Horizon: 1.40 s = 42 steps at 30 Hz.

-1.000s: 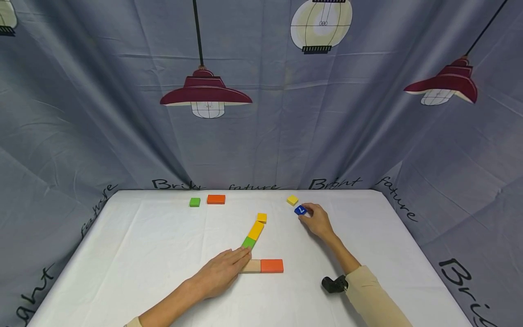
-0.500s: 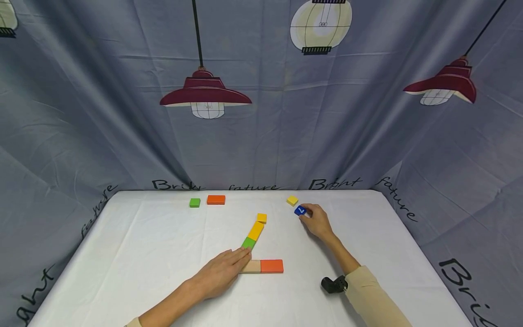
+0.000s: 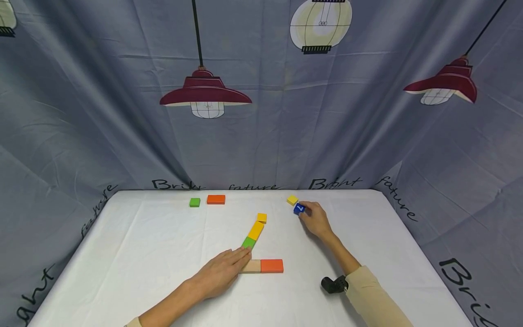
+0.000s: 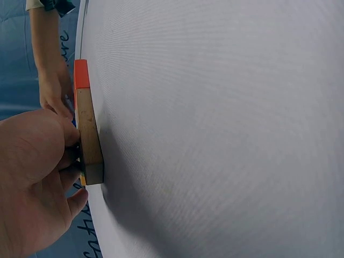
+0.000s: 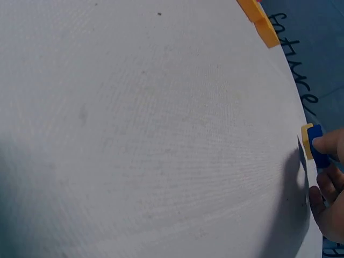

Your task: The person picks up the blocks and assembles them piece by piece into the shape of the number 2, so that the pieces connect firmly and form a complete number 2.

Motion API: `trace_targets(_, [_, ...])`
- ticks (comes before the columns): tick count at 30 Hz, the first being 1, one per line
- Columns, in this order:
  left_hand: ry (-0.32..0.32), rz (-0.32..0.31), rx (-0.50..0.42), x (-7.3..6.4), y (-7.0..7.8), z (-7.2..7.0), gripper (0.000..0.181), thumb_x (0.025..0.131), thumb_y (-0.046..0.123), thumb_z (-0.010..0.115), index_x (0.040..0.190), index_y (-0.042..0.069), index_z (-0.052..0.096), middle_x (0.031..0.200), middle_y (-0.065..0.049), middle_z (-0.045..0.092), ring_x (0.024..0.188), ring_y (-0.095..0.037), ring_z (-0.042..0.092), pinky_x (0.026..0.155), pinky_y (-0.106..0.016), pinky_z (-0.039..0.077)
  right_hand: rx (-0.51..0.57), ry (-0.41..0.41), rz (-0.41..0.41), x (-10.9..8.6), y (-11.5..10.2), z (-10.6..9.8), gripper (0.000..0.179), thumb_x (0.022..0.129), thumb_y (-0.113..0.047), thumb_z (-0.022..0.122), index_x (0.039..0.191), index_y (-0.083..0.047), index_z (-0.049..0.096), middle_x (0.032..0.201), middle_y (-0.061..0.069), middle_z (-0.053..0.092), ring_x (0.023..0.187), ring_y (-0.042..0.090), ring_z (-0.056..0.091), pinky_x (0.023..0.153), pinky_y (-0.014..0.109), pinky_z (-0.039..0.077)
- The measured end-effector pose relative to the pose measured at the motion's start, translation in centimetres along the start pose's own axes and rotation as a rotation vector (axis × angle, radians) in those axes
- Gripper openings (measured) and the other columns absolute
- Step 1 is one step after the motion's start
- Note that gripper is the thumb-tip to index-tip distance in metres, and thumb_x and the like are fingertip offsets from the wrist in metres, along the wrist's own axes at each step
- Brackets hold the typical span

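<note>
Your right grip (image 3: 316,220) pinches the blue block (image 3: 299,209). You have moved it a tiny bit toward the far edge of the worktop (image 3: 163,245), just beside the little yellow block (image 3: 292,200). Your left grip (image 3: 220,270) hasn't moved: its fingers lie straight, grasping nothing, by the green block (image 3: 248,242) and plain wood block (image 3: 252,266).

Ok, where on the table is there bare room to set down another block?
Bare patches on the table lie left, between the back green block and left forearm, and right, between the right forearm and table's edge. It's crowded around the left hand, by the wooden block; and the right hand, by the blue block.
</note>
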<state>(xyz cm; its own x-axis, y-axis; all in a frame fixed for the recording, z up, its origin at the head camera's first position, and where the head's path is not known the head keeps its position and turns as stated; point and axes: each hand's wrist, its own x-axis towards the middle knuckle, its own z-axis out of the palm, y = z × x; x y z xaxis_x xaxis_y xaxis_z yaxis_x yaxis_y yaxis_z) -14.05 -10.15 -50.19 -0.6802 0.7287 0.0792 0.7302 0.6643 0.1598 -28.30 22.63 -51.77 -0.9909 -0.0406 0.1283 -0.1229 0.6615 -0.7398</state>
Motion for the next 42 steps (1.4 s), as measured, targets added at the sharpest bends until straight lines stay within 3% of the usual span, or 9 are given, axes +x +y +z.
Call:
trace_targets(21, [-0.015, -0.009, -0.003, -0.1, 0.0, 0.1, 0.050, 0.101, 0.014, 0.058, 0.149, 0.003, 0.046, 0.156, -0.010, 0.040, 0.142, -0.023, 0.037, 0.112, -0.044, 0.036, 0.083, -0.043, -0.108, 0.9, -3.1, 1.0, 0.040, 0.090, 0.004, 0.067, 0.130, 0.005, 0.062, 0.129, 0.024, 0.058, 0.114, 0.035, 0.059, 0.095, 0.043, 0.052])
trace_targets(42, [-0.032, -0.017, 0.006, 0.0, 0.0, -0.1, 0.050, 0.102, 0.015, 0.058, 0.149, 0.004, 0.046, 0.156, -0.008, 0.039, 0.143, -0.023, 0.036, 0.112, -0.043, 0.036, 0.027, -0.125, -0.215, 2.2, -5.6, 4.1, 0.037, 0.089, 0.004, 0.068, 0.127, 0.002, 0.067, 0.124, 0.019, 0.063, 0.106, 0.030, 0.064, 0.090, 0.039, 0.055])
